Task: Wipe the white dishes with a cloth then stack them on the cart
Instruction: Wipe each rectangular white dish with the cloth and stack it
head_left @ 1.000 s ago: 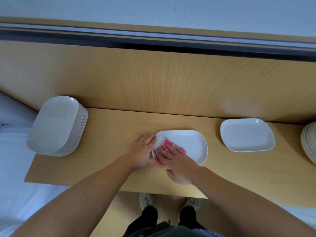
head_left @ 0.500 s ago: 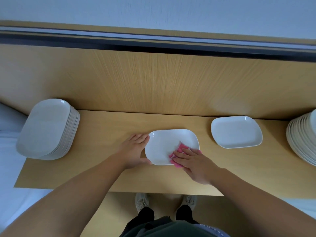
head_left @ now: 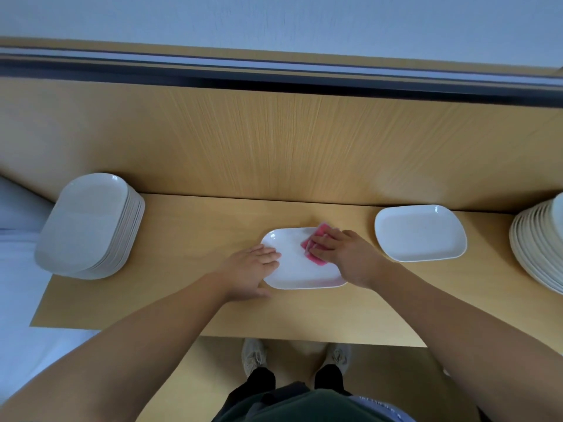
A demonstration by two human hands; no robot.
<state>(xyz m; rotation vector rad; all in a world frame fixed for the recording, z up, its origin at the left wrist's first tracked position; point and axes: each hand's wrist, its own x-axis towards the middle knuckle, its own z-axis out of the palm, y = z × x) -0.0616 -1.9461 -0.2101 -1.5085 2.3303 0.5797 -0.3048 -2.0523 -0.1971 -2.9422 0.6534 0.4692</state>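
Head view: the dish [head_left: 300, 266] lay midway between the desk [head_left: 182, 300] edges, steadied at its left rim by the flat left hand [head_left: 253, 269]. The cloth [head_left: 316, 242] was pressed on it by the straight-fingered right hand [head_left: 344, 254]. The dish was judged stiff, slick and fragile, best gripped at its rims.

Both bare forearms stretched forward, left hand [head_left: 249, 269] flat and palm down, straight fingers [head_left: 269, 257] resting on the left rim of the dish [head_left: 292, 271], right hand [head_left: 345, 254] palm down, fingers extended, pressing the pink cloth [head_left: 321, 231] onto the dish
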